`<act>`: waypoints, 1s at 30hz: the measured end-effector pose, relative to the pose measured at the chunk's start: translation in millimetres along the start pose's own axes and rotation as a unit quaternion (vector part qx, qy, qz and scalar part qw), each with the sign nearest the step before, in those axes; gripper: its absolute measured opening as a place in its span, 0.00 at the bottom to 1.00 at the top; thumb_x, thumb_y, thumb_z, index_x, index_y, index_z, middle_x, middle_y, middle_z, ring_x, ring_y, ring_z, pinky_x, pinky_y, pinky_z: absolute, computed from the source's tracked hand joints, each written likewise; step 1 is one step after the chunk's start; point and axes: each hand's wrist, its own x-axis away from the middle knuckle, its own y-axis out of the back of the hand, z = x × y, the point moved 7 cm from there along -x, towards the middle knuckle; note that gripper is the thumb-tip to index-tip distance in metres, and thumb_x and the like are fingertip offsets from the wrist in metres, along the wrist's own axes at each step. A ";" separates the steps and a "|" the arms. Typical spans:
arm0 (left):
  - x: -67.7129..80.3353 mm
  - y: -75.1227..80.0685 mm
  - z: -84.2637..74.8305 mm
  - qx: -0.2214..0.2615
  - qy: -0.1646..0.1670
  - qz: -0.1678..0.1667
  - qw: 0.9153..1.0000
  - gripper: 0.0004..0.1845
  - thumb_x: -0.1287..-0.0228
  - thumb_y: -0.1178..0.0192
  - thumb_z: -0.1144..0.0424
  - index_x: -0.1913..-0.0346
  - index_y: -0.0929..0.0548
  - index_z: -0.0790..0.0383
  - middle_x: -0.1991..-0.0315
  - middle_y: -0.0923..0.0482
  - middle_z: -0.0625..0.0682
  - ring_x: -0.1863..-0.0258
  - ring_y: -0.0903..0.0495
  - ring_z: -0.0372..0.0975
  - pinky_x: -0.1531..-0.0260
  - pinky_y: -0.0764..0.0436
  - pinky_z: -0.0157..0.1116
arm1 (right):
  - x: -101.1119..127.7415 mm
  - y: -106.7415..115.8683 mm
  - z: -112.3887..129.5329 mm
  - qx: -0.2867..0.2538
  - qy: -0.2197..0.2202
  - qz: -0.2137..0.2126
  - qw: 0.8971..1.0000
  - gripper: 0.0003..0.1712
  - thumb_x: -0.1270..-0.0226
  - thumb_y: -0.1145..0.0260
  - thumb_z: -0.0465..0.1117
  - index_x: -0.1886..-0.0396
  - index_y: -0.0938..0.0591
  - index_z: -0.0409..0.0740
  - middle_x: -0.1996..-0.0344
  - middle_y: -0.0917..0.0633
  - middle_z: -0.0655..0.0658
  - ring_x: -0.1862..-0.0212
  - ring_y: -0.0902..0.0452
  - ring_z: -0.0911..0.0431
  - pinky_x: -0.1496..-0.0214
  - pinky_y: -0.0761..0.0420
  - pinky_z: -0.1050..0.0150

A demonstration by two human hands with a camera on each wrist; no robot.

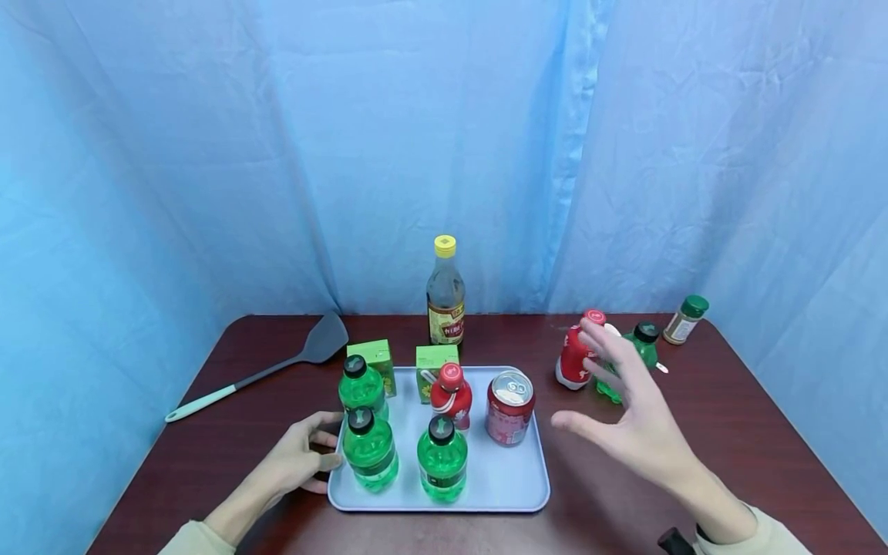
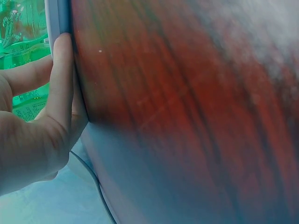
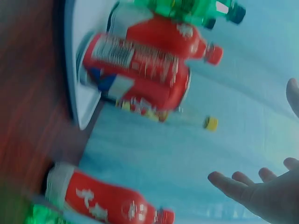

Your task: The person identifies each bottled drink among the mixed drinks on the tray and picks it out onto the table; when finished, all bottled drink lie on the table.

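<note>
My left hand grips the left rim of a pale blue tray, a finger lying along the rim's side in the left wrist view. On the tray stand three green soda bottles with black caps, a red bottle and a red soda can. Two green drink cartons stand along its back edge. My right hand hangs in the air right of the tray, fingers spread and holding nothing. Beyond its fingers are another red bottle and another green bottle, partly hidden.
A sauce bottle with a yellow cap stands behind the tray. To the left lies a spatula with a mint handle. A green-lidded spice jar is at the far right corner of the brown table. Blue curtains enclose it.
</note>
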 end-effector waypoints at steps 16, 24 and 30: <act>-1.1 -0.1 2.4 0.000 0.000 0.001 1.000 0.35 0.41 0.34 0.77 0.29 0.29 0.62 0.53 0.24 0.62 0.60 0.20 0.48 0.77 0.14 0.50 | 20.6 -76.8 -25.4 -0.055 -0.040 0.118 0.991 0.59 0.51 0.15 0.47 0.21 0.37 0.53 0.32 0.28 0.50 0.36 0.28 0.48 0.45 0.17 0.52; -0.1 0.3 0.3 0.000 0.002 0.008 1.000 0.35 0.40 0.34 0.76 0.29 0.29 0.63 0.53 0.25 0.62 0.59 0.20 0.48 0.76 0.14 0.50 | 29.7 -112.6 -24.8 -0.071 -0.042 0.163 0.983 0.54 0.48 0.17 0.49 0.23 0.34 0.51 0.36 0.26 0.48 0.42 0.25 0.57 0.46 0.16 0.55; 0.0 0.0 0.8 -0.002 0.003 0.009 1.000 0.35 0.40 0.34 0.76 0.29 0.30 0.63 0.53 0.25 0.62 0.59 0.20 0.48 0.76 0.14 0.50 | 37.8 -133.2 -27.6 -0.086 -0.061 0.184 0.977 0.51 0.46 0.18 0.49 0.24 0.33 0.55 0.39 0.27 0.50 0.44 0.26 0.54 0.50 0.15 0.55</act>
